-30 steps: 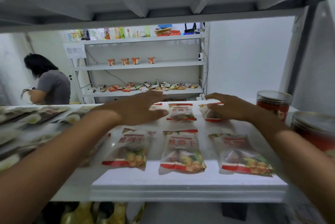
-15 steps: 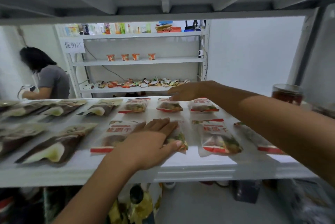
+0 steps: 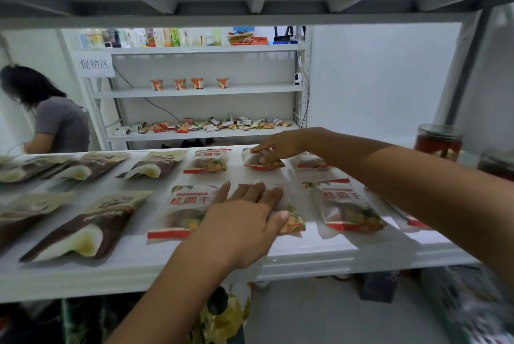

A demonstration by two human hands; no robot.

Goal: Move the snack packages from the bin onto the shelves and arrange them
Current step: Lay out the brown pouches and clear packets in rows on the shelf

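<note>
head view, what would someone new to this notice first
Two bare arms stretch over the white shelf: the left hand lies flat on a front-row snack package, and the right hand has its fingers on a back-row snack package. After that, the eye goes to the brown pouches lined up on the left of the shelf and the red-filled jar at its far right.
</note>
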